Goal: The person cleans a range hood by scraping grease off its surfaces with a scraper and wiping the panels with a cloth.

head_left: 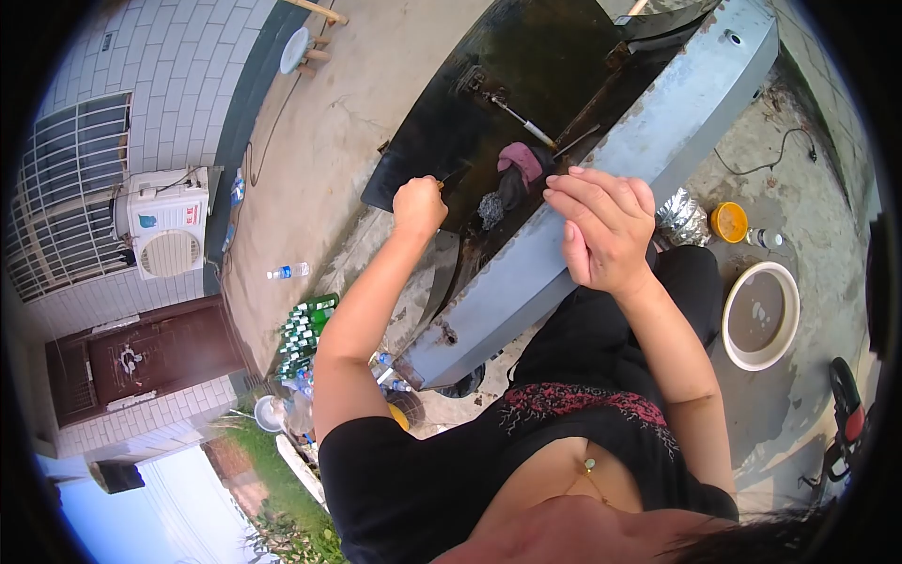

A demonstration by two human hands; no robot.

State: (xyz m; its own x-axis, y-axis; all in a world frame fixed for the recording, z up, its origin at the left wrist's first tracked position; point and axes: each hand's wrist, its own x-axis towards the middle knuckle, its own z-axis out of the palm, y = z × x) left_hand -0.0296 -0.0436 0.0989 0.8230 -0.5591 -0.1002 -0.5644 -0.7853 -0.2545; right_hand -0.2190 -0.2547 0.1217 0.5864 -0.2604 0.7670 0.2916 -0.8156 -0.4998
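My left hand [420, 205] is closed in a fist beside the lower edge of a large dark metal panel [423, 122]. Something thin shows at its fingers, too small to name. My right hand [606, 226] is raised over a long grey metal housing [648, 141], its fingers stretched out and nothing visible in them. Between the hands lie a pink and dark cloth [520, 162] and a grey ball of steel wool [490, 210]. Above the cloth, a thin rod with a pale end [536, 130] reaches across the dark panel.
To the right stand a pale basin of murky water [797, 315], a yellow bowl [728, 223] and crumpled foil [684, 218]. Several green bottles [303, 334] and a plastic bottle [287, 272] are on the left. A cable [775, 158] lies on the concrete.
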